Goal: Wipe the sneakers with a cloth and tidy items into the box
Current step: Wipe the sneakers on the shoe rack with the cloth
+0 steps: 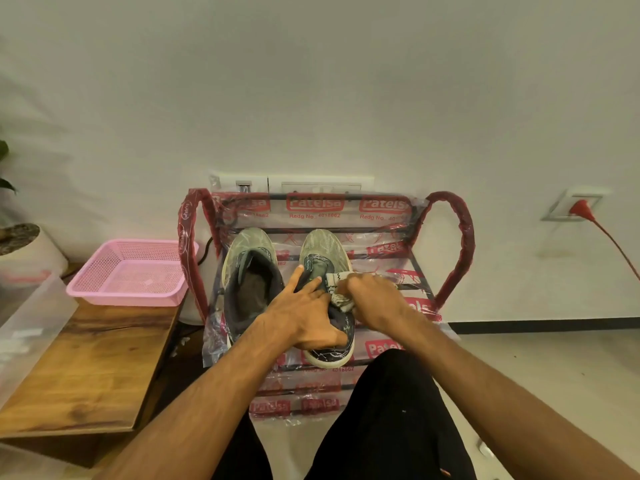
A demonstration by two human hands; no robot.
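Observation:
Two grey-green sneakers stand side by side on a plastic-wrapped metal rack (446, 258). The left sneaker (247, 271) stands free, its opening showing. My left hand (304, 313) rests across the right sneaker (323, 247) with the fingers spread and the thumb curled over its heel. My right hand (372, 297) grips a crumpled pale cloth (337, 289) and presses it against the right side of that sneaker's upper. Most of the cloth is hidden under my fingers.
A pink mesh basket (131, 271) sits on a wooden table (93, 368) to the left. A clear plastic box (24, 327) stands at the left edge. A potted plant (20, 244) is behind it. A red cord (602, 233) runs from a wall socket at the right.

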